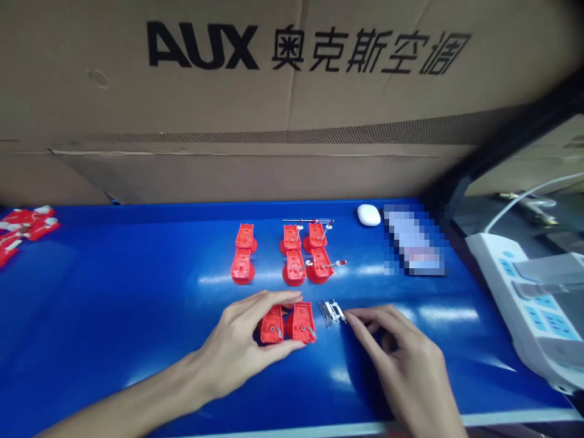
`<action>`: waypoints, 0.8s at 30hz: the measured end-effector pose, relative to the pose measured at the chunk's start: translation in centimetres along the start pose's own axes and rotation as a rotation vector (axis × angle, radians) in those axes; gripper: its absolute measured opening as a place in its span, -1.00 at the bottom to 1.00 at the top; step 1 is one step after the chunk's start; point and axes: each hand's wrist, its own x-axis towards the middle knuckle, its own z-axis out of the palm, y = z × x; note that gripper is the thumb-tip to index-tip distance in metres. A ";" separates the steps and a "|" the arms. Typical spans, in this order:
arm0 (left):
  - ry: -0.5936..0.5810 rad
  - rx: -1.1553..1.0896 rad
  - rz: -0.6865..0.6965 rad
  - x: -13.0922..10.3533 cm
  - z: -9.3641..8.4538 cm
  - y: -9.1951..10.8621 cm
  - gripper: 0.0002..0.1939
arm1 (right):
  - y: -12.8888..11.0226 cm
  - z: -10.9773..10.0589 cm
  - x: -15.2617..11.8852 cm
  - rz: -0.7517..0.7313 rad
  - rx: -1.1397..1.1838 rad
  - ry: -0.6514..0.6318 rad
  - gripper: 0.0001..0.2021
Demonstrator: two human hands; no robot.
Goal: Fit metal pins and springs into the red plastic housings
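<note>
My left hand [241, 334] is curved around two red plastic housings standing side by side, the left housing [272, 324] and the right housing [302, 322]. Each has a small metal piece near its lower right corner. Just right of them lie several thin metal pins [325, 314] and small white parts [336, 311]. My right hand [395, 353] has its thumb and forefinger pinched together at the right edge of these white parts; whatever is between the tips is too small to make out.
Behind my hands stand several more red housings [295, 266], some with metal rods sticking out. A thin screwdriver [314, 221] lies behind them. A white rounded case [368, 215], a blurred-out phone [415, 240], a white power strip [533, 304] and red-and-white parts [31, 224] are around.
</note>
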 end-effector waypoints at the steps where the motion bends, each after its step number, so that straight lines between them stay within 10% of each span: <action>1: -0.001 0.001 -0.002 0.0 0.0 0.0 -0.30 | 0.0 0.0 0.0 -0.001 -0.003 0.001 -0.62; 24: 0.005 -0.001 0.025 0.1 0.0 0.1 -0.36 | -5.6 1.9 -0.9 -0.570 0.041 0.084 -0.77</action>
